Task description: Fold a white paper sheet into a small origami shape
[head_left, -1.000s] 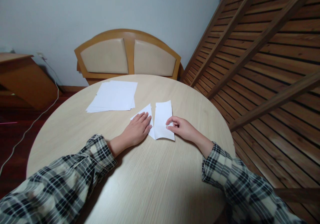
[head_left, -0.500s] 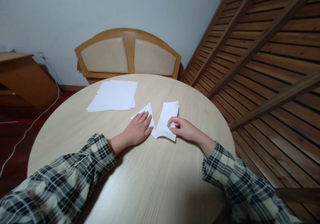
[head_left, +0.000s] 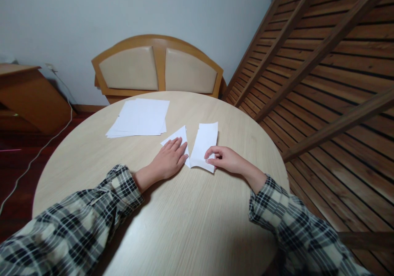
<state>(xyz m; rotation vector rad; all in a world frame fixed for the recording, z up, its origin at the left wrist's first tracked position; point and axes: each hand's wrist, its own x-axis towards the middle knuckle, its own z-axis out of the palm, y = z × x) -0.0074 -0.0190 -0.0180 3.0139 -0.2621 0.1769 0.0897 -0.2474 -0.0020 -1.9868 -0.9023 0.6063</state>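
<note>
- While the left hand (head_left: 168,160) lies flat, fingers together, pinning a paper triangle (head_left: 182,133) to the tabletop (head_left: 184,214), the right hand (head_left: 227,159) pinches a paper strip (head_left: 205,138) by its right edge.
- Both pieces lie nearer than the stacked sheets (head_left: 140,117), apparently joined only at their near end.
- Pressing close to that join and drawing slowly rightward should keep any tear straight.

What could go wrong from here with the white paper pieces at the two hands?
The right hand holds the white rectangular paper strip near one edge; a skewed pull might tear it unevenly. The left hand lies on the white triangular paper piece; pressing lightly could let it slip on the pale round wooden table.
</note>
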